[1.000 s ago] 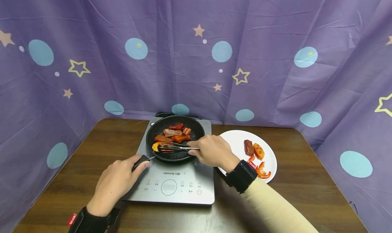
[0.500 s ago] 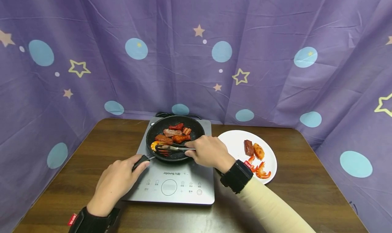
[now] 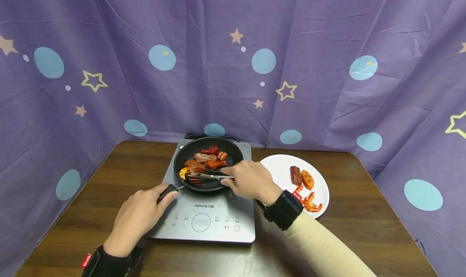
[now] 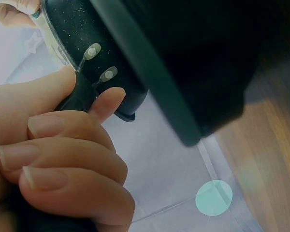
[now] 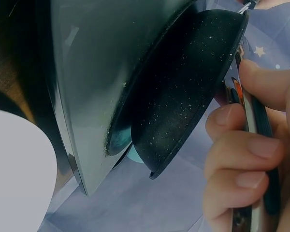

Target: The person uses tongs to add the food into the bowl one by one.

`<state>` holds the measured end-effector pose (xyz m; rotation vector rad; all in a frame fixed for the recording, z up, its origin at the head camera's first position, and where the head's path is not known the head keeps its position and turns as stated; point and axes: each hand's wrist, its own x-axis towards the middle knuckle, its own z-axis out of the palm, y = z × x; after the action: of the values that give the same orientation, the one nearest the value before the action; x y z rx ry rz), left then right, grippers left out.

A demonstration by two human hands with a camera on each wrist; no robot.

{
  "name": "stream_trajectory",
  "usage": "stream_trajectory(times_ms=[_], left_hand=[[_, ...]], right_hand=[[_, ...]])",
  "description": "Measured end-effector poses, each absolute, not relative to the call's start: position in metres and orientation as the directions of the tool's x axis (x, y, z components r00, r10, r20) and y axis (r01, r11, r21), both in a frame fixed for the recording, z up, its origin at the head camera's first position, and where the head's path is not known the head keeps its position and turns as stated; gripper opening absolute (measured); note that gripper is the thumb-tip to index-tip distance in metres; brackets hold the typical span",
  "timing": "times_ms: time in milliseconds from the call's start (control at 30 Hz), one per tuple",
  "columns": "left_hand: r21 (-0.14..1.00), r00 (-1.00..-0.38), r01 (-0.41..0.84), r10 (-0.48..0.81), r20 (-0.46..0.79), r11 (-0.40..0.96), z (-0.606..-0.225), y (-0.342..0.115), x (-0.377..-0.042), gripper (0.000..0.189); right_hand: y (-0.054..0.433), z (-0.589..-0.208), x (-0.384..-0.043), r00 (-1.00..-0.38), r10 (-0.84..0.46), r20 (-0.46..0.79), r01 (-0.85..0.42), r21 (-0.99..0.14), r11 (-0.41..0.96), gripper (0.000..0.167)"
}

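My left hand grips the black handle of a frying pan; in the left wrist view its fingers curl round that handle. The pan sits on a silver induction cooktop. From the right side my right hand reaches over the pan's rim, holding metal tongs with dark slotted ends. Those ends lie low in the pan, overlapping an orange-yellow piece of food at its left. Behind them lie a drumstick and several browned meat pieces.
A white plate to the right of the cooktop holds a dark meat block, a golden patty and red-orange shrimp. Black cable lies behind the cooktop. A purple curtain encloses the wooden table.
My right hand and the tongs have shifted slightly left, and the orange-yellow piece has slid a little left with them. My left hand stays on the handle.
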<state>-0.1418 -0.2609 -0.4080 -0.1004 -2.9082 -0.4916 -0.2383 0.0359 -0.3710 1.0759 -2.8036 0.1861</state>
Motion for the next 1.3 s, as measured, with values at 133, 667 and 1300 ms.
stream_trajectory(times_ms=[133, 667, 1300], left_hand=[[0.321, -0.981, 0.098, 0.036, 0.192, 0.942, -0.408, -0.261, -0.143, 0.055], [0.327, -0.979, 0.105, 0.04, 0.2, 0.939, -0.407, -0.261, -0.142, 0.055], [0.322, -0.98, 0.108, 0.046, 0.194, 0.941, -0.406, -0.26, -0.142, 0.055]], right_hand=[[0.039, -0.37, -0.238, -0.737, -0.651, 0.18, -0.67, -0.066, 0.74, 0.038], [0.068, -0.36, -0.236, -0.769, -0.591, 0.245, -0.624, -0.085, 0.777, 0.043], [0.156, -0.364, -0.23, -0.84, -0.422, 0.342, -0.495, -0.161, 0.854, 0.036]])
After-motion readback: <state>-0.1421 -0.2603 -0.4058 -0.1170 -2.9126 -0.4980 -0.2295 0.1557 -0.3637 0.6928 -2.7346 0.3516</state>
